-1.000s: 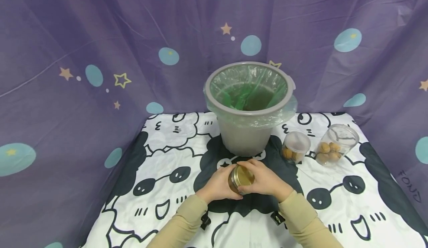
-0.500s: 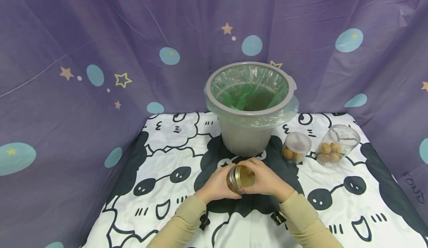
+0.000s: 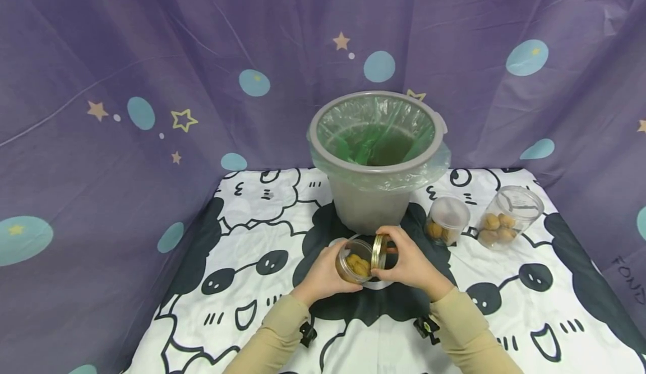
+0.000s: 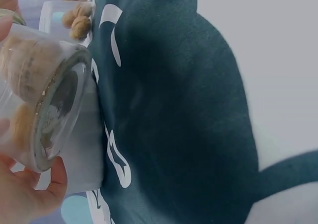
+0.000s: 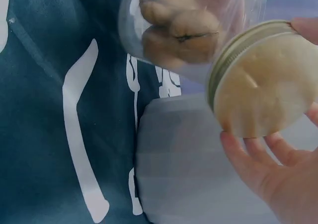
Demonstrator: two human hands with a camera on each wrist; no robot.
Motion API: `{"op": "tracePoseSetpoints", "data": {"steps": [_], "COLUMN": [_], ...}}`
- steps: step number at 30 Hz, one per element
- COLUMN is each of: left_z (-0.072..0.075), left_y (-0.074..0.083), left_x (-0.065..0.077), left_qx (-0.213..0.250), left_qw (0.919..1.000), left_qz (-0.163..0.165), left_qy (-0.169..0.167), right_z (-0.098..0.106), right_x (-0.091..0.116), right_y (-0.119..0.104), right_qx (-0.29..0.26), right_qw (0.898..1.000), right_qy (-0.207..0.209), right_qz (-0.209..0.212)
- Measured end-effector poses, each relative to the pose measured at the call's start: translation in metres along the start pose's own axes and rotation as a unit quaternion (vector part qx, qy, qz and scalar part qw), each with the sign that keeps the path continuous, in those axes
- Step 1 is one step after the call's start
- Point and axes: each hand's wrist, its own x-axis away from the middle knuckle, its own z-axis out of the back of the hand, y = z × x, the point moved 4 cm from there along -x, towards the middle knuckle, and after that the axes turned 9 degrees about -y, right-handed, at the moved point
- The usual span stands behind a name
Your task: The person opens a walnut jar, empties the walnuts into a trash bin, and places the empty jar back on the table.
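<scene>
Near the middle of the table, a clear jar [image 3: 343,268] with several walnuts [image 5: 181,35] inside is tilted, its mouth turned to the right. My left hand [image 3: 323,277] grips it around the side, and the left wrist view shows its base [image 4: 62,110]. In my right hand [image 3: 411,264], a round gold lid [image 3: 377,253] is held by its edge between thumb and fingers. The lid stands on edge right beside the jar's mouth, off it on the near side of the opening. Its flat top [image 5: 271,87] faces the right wrist camera.
A grey bin [image 3: 370,208] with a green plastic liner [image 3: 348,144] stands just behind the hands. To its right are a smaller jar [image 3: 449,217] and a larger clear jar [image 3: 522,208], both holding walnuts. A purple curtain [image 3: 282,127] closes off the back.
The gold lid has come off the jar and moved a little to the right with my right hand. The jar's mouth and the walnuts inside now show.
</scene>
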Motion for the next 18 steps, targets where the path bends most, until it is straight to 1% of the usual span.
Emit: {"op": "tracePoseSetpoints", "data": {"steps": [6, 11, 18], "left_z": [0.005, 0.008, 0.013], "left_y": [-0.002, -0.006, -0.012], "left_x": [0.002, 0.006, 0.012], "left_qx": [0.018, 0.028, 0.031], "left_qw": [0.9997, 0.9989, 0.9978], "left_qz": [0.01, 0.026, 0.039], "left_qy": [0.015, 0.026, 0.043], "right_z": [0.009, 0.016, 0.026], "right_x": [0.005, 0.01, 0.021], "right_y": [0.007, 0.015, 0.032], "right_qx": [-0.031, -0.007, 0.029], "right_qw": [0.999, 0.998, 0.998], "right_qy": [0.037, 0.055, 0.055], "right_qz": [-0.011, -0.016, -0.027]}}
